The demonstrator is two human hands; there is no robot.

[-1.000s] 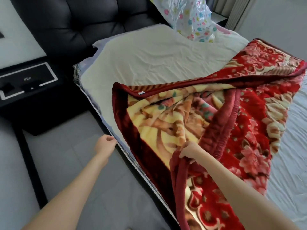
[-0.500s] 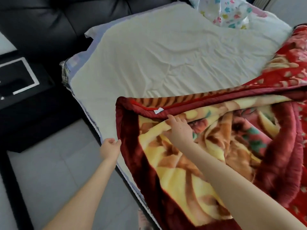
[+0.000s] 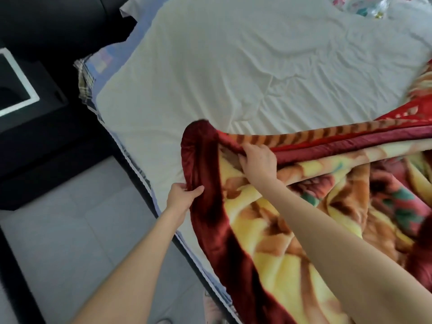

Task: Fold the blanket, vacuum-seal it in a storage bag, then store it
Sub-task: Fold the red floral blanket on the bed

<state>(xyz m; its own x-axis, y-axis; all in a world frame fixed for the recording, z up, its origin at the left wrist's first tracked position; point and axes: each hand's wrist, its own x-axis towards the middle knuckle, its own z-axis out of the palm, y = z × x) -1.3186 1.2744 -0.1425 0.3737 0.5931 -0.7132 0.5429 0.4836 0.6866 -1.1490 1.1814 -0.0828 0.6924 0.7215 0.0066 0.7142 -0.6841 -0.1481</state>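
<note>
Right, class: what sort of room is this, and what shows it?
Most likely a bedroom: a bed with a floral blanket on it, a dark headboard behind, and a black bedside table alongside.

the blanket [image 3: 292, 230] runs off the right and bottom edges. the fingers of the left hand [image 3: 181, 197] are hidden behind the blanket's edge it grips, and the fingertips of the right hand [image 3: 258, 162] are tucked under a fold. the flowered bag [image 3: 364, 5] at top right is cut off and blurred.
</note>
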